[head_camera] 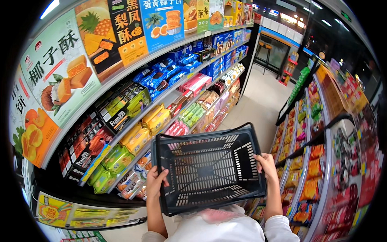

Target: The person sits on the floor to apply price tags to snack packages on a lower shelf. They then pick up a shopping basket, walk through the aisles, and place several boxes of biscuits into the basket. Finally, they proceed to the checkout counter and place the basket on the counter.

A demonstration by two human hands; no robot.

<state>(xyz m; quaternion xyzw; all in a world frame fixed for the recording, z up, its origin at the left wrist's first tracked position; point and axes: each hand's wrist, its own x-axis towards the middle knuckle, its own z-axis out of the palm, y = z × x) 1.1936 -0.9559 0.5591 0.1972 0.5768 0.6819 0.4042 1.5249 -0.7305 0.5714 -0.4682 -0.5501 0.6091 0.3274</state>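
A dark plastic shopping basket point(208, 172) with slotted walls is held in front of my white shirt, with nothing inside it. My left hand point(157, 181) grips its left side, thumb over the rim. On the basket's right side, my right hand point(266, 166) is closed around the edge. The black handles point(257, 145) lie folded down along the rim. Beyond the left hand are green snack packs point(116, 158) and yellow snack packs point(136, 139) on the left shelves.
Tiered shelves of boxed and bagged biscuits point(190, 113) line the left. To the right stands a rack of bagged snacks point(313, 169). A tiled aisle point(257, 99) runs between them towards a stool point(265, 47) and dark windows.
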